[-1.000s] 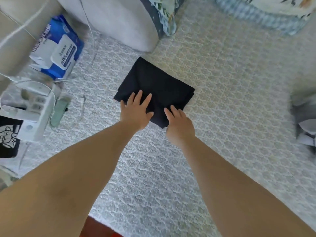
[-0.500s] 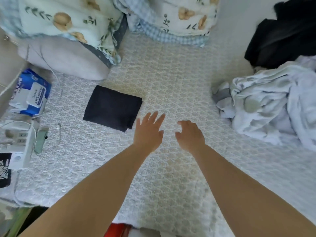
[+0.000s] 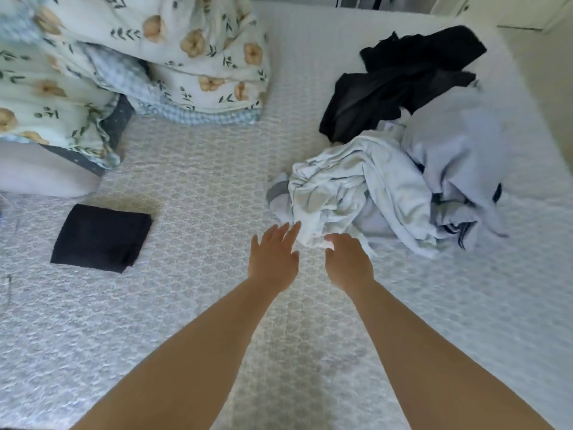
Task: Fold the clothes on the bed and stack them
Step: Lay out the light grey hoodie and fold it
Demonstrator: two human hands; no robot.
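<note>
A folded dark garment lies flat on the bed's patterned cover at the left. A crumpled pile of pale blue and white clothes sits to the right, with black clothes heaped behind it. My left hand hovers with fingers spread, its fingertips at the near edge of the pale pile. My right hand is beside it, fingers curled down at the pile's edge; its fingertips are hidden and I cannot see whether they pinch cloth.
Floral quilts and pillows are stacked at the back left, with a white pillow below them. The bed's far right edge borders a pale wall.
Both hands left the folded dark garment and moved right to the pale pile. The view swung right, bringing the unfolded clothes into sight.
</note>
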